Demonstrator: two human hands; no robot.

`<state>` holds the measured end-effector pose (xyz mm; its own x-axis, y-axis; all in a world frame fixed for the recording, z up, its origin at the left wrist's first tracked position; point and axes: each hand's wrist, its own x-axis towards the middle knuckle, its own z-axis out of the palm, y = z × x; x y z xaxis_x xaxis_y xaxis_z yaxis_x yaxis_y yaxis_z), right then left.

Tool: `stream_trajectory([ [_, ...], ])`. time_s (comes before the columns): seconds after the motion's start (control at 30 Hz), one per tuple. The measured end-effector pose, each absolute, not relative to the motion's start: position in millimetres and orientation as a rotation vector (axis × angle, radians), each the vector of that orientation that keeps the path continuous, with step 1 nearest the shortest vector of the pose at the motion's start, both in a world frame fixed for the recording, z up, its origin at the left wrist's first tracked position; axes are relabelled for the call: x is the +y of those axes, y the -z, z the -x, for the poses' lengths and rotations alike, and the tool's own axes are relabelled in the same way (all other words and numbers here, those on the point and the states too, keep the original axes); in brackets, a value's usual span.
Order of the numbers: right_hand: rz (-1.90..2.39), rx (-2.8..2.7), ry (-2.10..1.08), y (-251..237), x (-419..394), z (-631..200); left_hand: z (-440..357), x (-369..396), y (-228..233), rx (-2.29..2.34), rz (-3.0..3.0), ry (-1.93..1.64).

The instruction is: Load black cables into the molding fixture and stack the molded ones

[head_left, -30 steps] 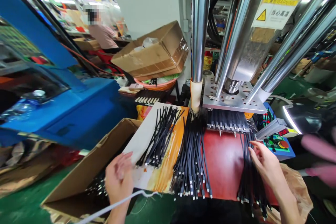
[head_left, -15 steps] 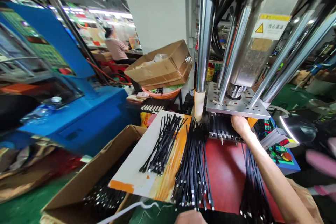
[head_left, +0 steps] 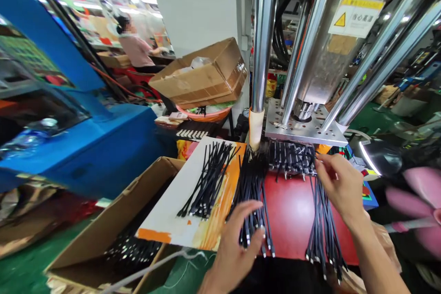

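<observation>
My left hand (head_left: pixel 237 243) is open, thumb and fingers apart, over the lower ends of a bundle of black cables (head_left: pixel 253 193) with silvery plug tips. My right hand (head_left: pixel 339 183) has its fingers curled together at the right end of a dark mould block (head_left: pixel 292 158) under the press plate (head_left: pixel 305 121). Whatever lies between those fingertips is too small to make out. Short black pieces lie in rows across the mould. Below my right hand, another cable bundle (head_left: pixel 324 225) hangs over the edge of the red work surface (head_left: pixel 287 220).
On the left, more black cables (head_left: pixel 212 179) lie on a white, orange-stained board (head_left: pixel 168 206). A cardboard box (head_left: pixel 113 211) holding cables stands below it. Steel press columns (head_left: pixel 261 41) rise ahead. A pink fan (head_left: pixel 420 193) is at right. A person (head_left: pixel 134 48) sits far back.
My right hand has drawn back from under the press plate to the mould's right end. My left hand has risen into view over the cables. The view has shifted a little.
</observation>
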<state>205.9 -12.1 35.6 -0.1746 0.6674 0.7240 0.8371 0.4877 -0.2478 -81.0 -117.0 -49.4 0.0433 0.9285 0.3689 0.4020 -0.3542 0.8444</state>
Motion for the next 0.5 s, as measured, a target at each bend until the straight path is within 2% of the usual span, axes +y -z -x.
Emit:
stream_trajectory([
  [0.1,1.211,-1.993,0.034,-75.0,-37.4,-195.8,82.8,-83.5,38.0,1.334,-1.591,-1.354],
  [0.17,1.232,-2.094,-0.153,-84.2,-48.4,-188.7,80.3,-72.5,41.3,1.094,-1.436,-1.229],
  [0.33,1.272,-2.161,-0.383,-63.8,-70.1,-174.3,49.5,-99.1,71.1,0.315,-0.907,-0.791],
  [0.4,1.302,-2.153,-0.409,-52.9,-75.6,-170.6,31.7,-118.9,79.6,0.233,-0.78,-0.736],
  [0.5,1.313,-2.186,-0.436,-43.1,-78.8,-171.0,11.9,-143.0,84.1,0.412,-0.754,-0.691],
])
